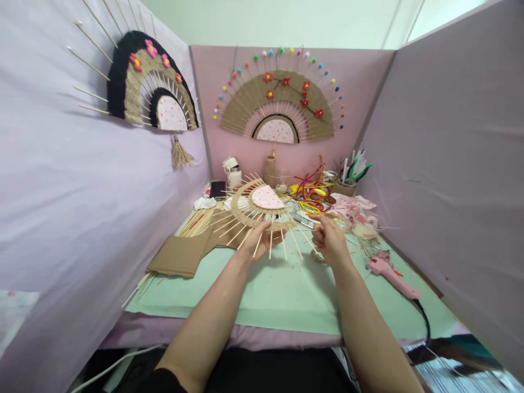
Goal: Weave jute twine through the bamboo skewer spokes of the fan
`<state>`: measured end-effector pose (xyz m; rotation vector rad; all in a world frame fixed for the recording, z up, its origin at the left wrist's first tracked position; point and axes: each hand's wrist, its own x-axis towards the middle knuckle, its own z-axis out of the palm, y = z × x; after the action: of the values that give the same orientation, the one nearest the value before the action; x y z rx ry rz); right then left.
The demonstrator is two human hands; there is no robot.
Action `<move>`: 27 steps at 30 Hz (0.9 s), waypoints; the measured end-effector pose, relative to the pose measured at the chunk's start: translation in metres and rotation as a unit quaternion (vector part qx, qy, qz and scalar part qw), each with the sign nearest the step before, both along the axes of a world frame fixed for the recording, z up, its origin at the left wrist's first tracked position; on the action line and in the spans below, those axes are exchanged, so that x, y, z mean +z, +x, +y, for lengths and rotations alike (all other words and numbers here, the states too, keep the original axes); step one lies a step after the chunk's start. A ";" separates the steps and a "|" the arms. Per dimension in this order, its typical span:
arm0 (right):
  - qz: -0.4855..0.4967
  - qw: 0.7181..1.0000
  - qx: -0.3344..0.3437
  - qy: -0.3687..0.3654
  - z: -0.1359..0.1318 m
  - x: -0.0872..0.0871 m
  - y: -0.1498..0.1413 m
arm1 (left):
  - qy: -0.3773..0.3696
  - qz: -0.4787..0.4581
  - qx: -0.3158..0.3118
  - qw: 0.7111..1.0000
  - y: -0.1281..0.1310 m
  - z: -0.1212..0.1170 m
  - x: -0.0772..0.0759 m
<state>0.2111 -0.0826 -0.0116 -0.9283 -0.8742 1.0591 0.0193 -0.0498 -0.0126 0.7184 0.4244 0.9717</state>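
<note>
My left hand (pixel 258 240) grips the lower edge of a half-round fan frame (pixel 241 210), thumb on top and fingers beneath. The frame has thin wooden sticks spreading outward, a woven band of tan twine, and a white half-disc with pink dots (pixel 267 197) at its middle. Beside the frame's right end, my right hand (pixel 327 237) is closed with the index finger bent forward; what it pinches is too small to make out. A silvery, shiny item (pixel 303 220) shows between that hand and the frame. Partly behind the right hand sits a small tan roll (pixel 318 256).
Brown cardboard (pixel 180 254) and loose sticks (pixel 196 221) lie at left. A pink glue gun (pixel 393 277) with a black cord rests at right. Behind are a white bottle (pixel 233 173), a twine cone (pixel 269 170), and coloured pipe cleaners (pixel 313 191). Finished fans (pixel 241 109) hang on the partitions.
</note>
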 end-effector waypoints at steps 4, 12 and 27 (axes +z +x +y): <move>-0.015 1.000 -0.013 0.013 -0.004 0.000 -0.005 | -0.013 0.003 0.017 1.000 -0.001 0.002 -0.001; 0.010 0.999 0.005 0.032 -0.009 0.003 -0.005 | -0.027 0.018 0.046 0.998 0.000 0.001 0.003; -0.126 0.971 0.194 -0.058 -0.032 0.002 0.004 | -0.018 -0.035 0.149 0.988 0.003 0.007 0.001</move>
<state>0.2156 -0.1141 -0.0093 -1.0282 -1.2508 1.3569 0.0222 -0.0424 -0.0121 0.5959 0.4964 1.2643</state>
